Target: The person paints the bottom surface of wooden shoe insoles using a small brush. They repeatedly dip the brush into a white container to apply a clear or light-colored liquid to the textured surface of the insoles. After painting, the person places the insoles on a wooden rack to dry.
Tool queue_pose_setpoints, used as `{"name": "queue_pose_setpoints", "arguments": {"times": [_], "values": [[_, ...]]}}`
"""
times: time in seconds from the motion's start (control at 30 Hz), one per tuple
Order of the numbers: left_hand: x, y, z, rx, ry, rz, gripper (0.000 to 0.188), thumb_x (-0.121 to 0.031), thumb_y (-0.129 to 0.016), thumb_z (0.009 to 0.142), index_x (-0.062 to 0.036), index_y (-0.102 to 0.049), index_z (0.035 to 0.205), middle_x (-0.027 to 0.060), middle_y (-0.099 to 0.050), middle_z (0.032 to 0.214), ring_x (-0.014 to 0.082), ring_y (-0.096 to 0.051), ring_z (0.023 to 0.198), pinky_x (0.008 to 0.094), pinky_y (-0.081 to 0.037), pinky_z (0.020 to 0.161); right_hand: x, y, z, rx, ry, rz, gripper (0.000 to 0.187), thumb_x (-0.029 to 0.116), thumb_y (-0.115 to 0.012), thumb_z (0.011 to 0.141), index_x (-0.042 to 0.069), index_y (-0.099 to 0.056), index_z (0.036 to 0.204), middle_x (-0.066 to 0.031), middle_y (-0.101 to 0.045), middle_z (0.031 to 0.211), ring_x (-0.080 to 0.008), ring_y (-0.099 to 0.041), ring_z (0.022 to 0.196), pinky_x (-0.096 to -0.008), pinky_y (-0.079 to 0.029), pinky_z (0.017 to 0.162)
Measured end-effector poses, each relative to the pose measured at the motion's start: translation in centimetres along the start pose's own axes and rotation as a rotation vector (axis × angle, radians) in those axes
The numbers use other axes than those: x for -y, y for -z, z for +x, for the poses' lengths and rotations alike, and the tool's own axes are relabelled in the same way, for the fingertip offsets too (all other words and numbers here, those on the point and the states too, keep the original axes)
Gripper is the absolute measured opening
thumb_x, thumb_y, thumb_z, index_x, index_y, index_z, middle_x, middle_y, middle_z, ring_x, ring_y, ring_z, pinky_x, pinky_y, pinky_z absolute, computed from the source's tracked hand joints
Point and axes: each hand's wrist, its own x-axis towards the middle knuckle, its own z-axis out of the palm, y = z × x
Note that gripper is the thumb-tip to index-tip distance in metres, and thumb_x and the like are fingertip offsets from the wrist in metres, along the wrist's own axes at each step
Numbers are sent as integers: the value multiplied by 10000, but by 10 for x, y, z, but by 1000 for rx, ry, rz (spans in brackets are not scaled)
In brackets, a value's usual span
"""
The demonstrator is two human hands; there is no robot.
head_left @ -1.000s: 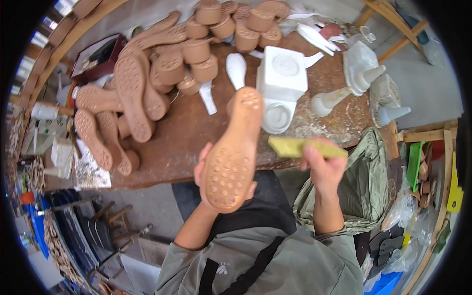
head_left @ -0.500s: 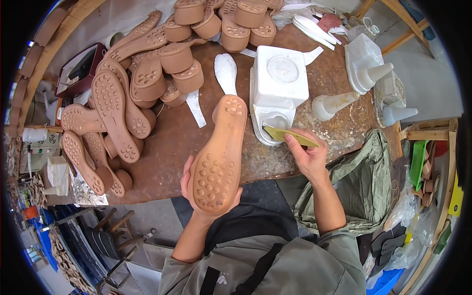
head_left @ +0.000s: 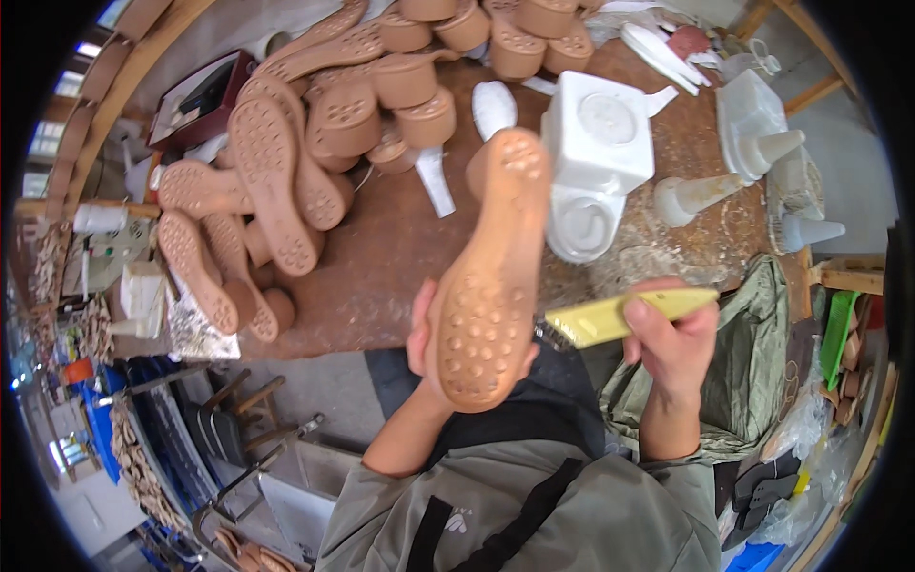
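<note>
My left hand (head_left: 421, 329) is wrapped round a tan shoe sole (head_left: 488, 305), with the dimpled bottom facing up and the narrow end pointing away from me. Pinched in my right hand (head_left: 673, 345) is a flat brush (head_left: 610, 320) with a yellow-green handle. Its dark, wet-looking bristles are at the right edge of the sole's wide part; whether they touch it I cannot tell. A white bottle-like dispenser (head_left: 602, 133) with a round dish (head_left: 579, 225) at its near end stands on the worn brown table (head_left: 381, 276), beyond the brush.
More tan soles (head_left: 267, 157) and chunky heels are piled at the back left. White nozzle-shaped cones (head_left: 691, 200) and a second dispenser (head_left: 745, 110) stand at the right. A white insole (head_left: 494, 110) lies behind my sole. Green cloth (head_left: 753, 353) hangs over the front right edge.
My right hand has lifted the brush out of the dispenser's dish and brought it nearer to me, beside the sole. The sole has tilted rightward at its far end. The head view has shifted.
</note>
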Motion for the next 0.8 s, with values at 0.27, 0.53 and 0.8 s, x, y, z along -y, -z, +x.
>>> {"name": "queue_pose_setpoints", "arguments": {"times": [0.27, 0.53, 0.8], "values": [[-41, 24, 13, 16, 48, -701, 889, -382, -655, 731, -54, -170, 1400, 261, -329, 1382, 358, -449, 1217, 432, -406, 1009, 24, -55, -35, 153, 392, -282, 136, 9, -702, 790, -45, -660, 909, -115, -660, 728, -136, -610, 570, -243, -459, 495], [-62, 51, 22, 184, 670, -1699, 736, -467, -454, 814, -58, -285, 1401, 215, -376, 1399, 336, -426, 1260, 439, -364, 1048, 32, -62, -65, 277, 675, -423, 177, -15, -701, 746, -66, -641, 904, -115, -652, 679, -190, -619, 510, -272, -467, 446], [-74, 57, 17, 122, 633, -1990, 689, -424, -400, 853, -43, -281, 1414, 223, -381, 1394, 326, -437, 1261, 400, -348, 1064, 37, -67, -94, 428, 685, -410, 196, -9, -715, 724, -76, -636, 891, -115, -634, 651, -175, -587, 469, -268, -454, 417]]}}
